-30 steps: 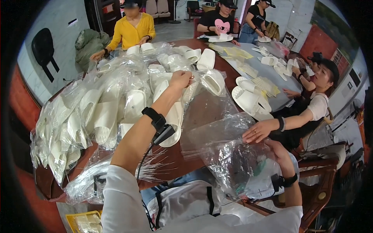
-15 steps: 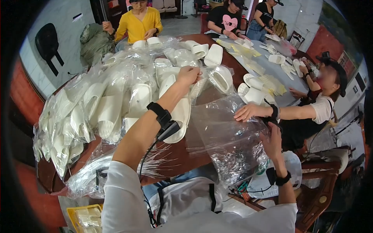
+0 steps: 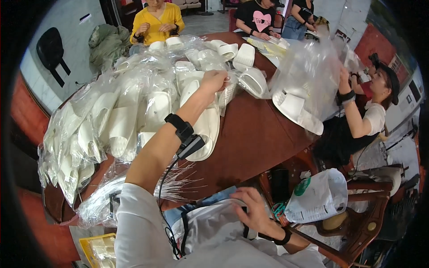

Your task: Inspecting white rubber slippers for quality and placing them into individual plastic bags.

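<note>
My left hand (image 3: pixel 215 81) reaches across the table, its fingers closed in a pinch above white slippers. Whatever lies between the fingertips is too small to make out. Under my left forearm stands a long white slipper (image 3: pixel 203 142). Just right of the hand is another white slipper (image 3: pixel 254 82) in clear plastic. My right hand (image 3: pixel 254 210) is drawn back in front of my body, fingers apart, holding nothing. To the left, a large heap of bagged white slippers (image 3: pixel 123 127) covers the table. White ties (image 3: pixel 176 185) fan out from a plastic bag by my left elbow.
A co-worker at the right holds up a large clear bag (image 3: pixel 308 67) over a pair of slippers (image 3: pixel 297 109). A white bag (image 3: pixel 319 196) sits on a wooden chair (image 3: pixel 366 228). A yellow crate (image 3: pixel 87 250) stands at lower left. Other people work across the brown table (image 3: pixel 250 134).
My right hand has moved from the clear bags at the table edge to my lap. The co-worker has lifted the clear bag off the table. My left hand stays about in place.
</note>
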